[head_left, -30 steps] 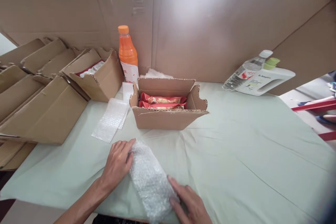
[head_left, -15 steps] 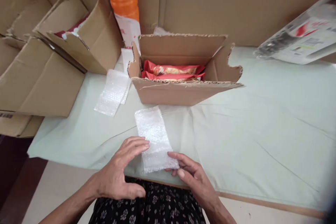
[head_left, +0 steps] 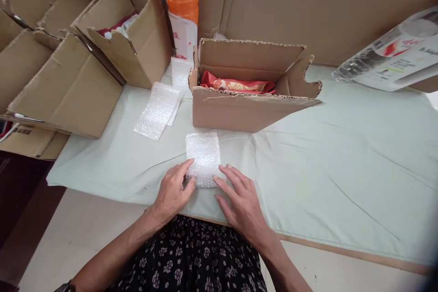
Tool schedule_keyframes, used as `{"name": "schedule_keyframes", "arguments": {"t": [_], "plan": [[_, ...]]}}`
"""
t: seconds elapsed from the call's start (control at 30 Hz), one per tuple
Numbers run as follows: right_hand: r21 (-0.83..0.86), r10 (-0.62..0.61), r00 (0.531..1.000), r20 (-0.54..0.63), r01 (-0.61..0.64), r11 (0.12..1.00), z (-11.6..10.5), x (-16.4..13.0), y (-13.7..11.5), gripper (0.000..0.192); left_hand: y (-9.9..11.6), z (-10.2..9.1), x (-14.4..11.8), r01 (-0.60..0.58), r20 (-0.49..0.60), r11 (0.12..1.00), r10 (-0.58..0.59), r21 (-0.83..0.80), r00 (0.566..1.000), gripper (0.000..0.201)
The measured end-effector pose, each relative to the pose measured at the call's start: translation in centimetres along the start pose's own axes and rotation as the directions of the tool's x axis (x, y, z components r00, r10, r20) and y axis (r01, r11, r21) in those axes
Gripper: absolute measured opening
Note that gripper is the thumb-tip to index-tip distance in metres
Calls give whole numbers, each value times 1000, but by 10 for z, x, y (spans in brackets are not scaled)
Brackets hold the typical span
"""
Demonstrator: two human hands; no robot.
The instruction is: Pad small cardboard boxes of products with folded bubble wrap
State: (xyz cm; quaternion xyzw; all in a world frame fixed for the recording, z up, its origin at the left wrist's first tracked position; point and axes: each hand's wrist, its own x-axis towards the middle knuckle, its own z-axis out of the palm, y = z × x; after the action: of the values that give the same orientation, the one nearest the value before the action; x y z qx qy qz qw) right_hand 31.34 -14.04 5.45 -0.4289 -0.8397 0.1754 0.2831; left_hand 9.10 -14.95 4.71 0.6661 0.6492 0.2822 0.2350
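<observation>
Pale cloth covers the bench [head_left: 308,155]; left hand [head_left: 173,191] and right hand [head_left: 239,200] press flat, fingers spread, on folded bubble wrap [head_left: 203,157]: light, soft, springy; best pinched at edges.

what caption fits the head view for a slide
Both hands, left hand and right hand, press a folded bubble wrap piece flat before an open snack box.
</observation>
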Motion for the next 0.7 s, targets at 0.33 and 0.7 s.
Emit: {"name": "schedule_keyframes", "arguments": {"t": [0.33,0.7], "plan": [[85,32,992,118,-43,995,2,5,-5,17,-2,-13,-24,-403,9,914,403,57,915,48],[-133,-14,1000,-21,11,991,-1,5,-13,22,0,-12,3,-264,-31,962,262,-71,964,16]]}}
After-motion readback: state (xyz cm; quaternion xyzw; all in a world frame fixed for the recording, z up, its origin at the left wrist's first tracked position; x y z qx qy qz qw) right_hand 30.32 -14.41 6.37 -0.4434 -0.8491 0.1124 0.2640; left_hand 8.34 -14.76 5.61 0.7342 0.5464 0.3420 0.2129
